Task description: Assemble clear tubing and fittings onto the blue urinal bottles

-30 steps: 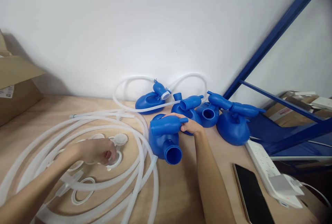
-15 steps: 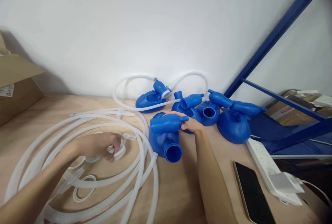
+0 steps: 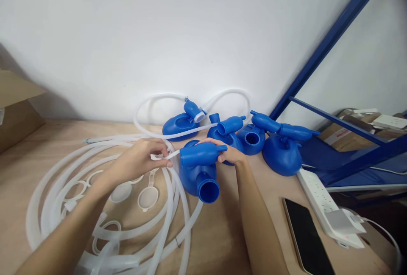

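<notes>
My left hand (image 3: 140,160) is closed, pinching a thin white plastic cap (image 3: 172,154); the fingers hide part of it. The cap's edge is at the open end of a blue cylindrical piece (image 3: 199,155) with a narrow spout. Around the spout end of that piece, my right hand (image 3: 231,152) is closed, its fingers partly hidden behind. Directly below is a blue bottle (image 3: 190,179), its wide round neck facing me. White caps with straps (image 3: 148,197) and rings lie beneath my left forearm, among coils of translucent hose (image 3: 34,207).
Several more blue bottles (image 3: 281,154) stand behind and to the right, one with a hose attached. A phone (image 3: 307,234) and a white power strip (image 3: 321,198) lie at right. A cardboard box (image 3: 19,118) is at left, a blue metal rack (image 3: 327,41) at right.
My left hand has moved right and slightly up from the loose caps, carrying a white cap to the blue piece's open end. My right hand keeps its hold.
</notes>
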### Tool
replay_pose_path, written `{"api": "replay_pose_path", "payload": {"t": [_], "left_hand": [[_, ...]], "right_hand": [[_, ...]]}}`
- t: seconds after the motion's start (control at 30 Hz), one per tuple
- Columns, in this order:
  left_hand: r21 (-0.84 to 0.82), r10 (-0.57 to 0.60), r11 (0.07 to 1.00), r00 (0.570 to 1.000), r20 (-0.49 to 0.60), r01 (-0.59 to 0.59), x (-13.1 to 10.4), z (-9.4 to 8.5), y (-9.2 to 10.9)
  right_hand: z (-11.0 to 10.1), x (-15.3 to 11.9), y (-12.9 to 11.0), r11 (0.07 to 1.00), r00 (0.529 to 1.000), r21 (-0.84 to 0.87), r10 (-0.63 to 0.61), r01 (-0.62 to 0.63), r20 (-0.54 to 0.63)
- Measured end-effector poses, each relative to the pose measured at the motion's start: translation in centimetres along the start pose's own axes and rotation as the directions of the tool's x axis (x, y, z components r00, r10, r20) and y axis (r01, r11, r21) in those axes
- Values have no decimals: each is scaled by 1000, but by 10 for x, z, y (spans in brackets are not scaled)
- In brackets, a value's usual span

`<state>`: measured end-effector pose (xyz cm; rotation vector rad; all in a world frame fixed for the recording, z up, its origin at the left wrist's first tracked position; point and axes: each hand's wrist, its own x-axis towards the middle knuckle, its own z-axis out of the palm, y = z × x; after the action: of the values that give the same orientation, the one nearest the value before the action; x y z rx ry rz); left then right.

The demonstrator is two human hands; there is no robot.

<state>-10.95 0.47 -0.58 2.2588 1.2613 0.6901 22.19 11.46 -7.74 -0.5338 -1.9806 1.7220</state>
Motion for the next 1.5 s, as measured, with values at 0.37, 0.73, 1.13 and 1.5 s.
{"api": "replay_pose_path", "payload": {"t": [0.37,0.73,1.13,1.5], "left_hand": [[-501,-133,862,988,-85,73,14,57,6],[-709,-232,704,937,-260,-22,18,81,-3],[-779,-216,626,952,-219,-37,15,89,-12],[-496,-203,869,911,-359,-2,13,51,-5]], "right_hand": [[5,-7,-1,998,999,36,42,-41,-22],[61,-13,10,995,902,-24,-99,98,-421],[77,-7,18,991,811,-58,-135,124,-569],[91,2,10,974,772,-187,-214,124,-599]]}}
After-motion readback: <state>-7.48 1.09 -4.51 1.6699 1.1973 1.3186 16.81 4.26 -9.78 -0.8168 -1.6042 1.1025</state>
